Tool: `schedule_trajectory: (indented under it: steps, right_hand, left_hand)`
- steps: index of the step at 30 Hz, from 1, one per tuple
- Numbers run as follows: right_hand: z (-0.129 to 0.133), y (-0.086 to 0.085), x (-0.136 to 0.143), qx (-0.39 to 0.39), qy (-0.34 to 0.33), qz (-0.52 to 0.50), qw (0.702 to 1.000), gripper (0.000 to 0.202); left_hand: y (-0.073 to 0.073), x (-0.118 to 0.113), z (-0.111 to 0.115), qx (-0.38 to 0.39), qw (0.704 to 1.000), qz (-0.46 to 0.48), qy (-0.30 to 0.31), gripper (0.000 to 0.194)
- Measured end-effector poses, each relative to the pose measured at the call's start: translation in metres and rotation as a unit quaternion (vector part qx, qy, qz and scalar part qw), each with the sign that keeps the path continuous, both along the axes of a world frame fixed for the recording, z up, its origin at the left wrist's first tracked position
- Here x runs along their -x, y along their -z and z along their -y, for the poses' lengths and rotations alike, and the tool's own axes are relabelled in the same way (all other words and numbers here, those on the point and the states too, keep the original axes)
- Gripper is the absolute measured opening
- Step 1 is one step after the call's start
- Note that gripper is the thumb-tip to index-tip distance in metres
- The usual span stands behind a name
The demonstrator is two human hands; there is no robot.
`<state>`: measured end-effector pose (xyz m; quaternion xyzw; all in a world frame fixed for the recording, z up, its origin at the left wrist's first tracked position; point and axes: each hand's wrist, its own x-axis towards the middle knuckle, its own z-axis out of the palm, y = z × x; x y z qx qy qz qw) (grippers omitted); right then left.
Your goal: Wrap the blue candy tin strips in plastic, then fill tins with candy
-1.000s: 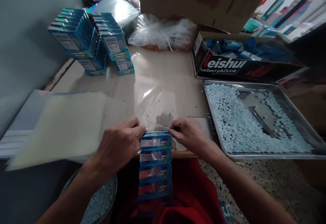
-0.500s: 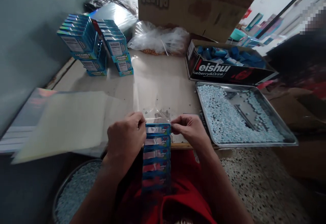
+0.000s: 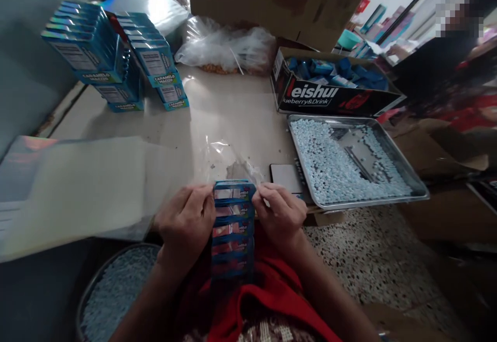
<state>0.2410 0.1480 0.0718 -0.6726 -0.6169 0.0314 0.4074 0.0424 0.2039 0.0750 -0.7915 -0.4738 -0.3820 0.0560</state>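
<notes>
Both pinched, left hand point(image 3: 187, 215) at blue boxes point(image 3: 233, 211), right hand point(image 3: 280, 212) on film point(image 3: 250, 170)

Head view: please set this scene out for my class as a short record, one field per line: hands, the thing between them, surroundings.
Left hand: fingers curled at the left edge of a row of blue packs; exact grip hidden
Right hand: grip closed on clear film near the row's right edge
Row: runs from the table edge toward a red garment
Metal tray: at right, pale blue pieces spread in it
Black box: behind the tray, holding blue packets
Far left: stacked boxes marked CARAMELO MACIZO
Near left: yellowish sheets
</notes>
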Motion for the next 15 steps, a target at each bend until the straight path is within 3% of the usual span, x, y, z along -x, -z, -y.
schedule_trajectory:
  steps: [3,5,7,10,12,15]
  right_hand:
    - [0.010,0.015,-0.007,-0.024,-0.036,0.047,0.998,0.016]
    - [0.014,0.024,-0.010,-0.050,-0.057,0.081,0.994,0.020]
    - [0.014,0.033,-0.011,-0.081,-0.055,0.100,0.990,0.022]
    - [0.009,0.044,-0.009,-0.110,-0.042,0.104,0.988,0.019]
    - [0.005,0.048,-0.007,-0.113,-0.044,0.099,0.988,0.019]
    - [0.000,0.051,-0.002,-0.126,-0.042,0.043,0.990,0.018]
  left_hand:
    - [0.025,0.019,0.004,-0.026,0.996,0.025,0.084,0.024]
    - [0.039,0.023,0.004,-0.025,0.994,0.031,0.097,0.023]
    - [0.049,0.018,0.000,0.016,0.997,0.070,0.036,0.014]
    - [0.054,0.004,-0.011,0.177,0.972,0.139,-0.070,0.014]
    - [0.052,-0.003,-0.018,0.263,0.953,0.127,-0.079,0.014]
    - [0.047,-0.004,-0.022,0.280,0.957,0.040,-0.066,0.026]
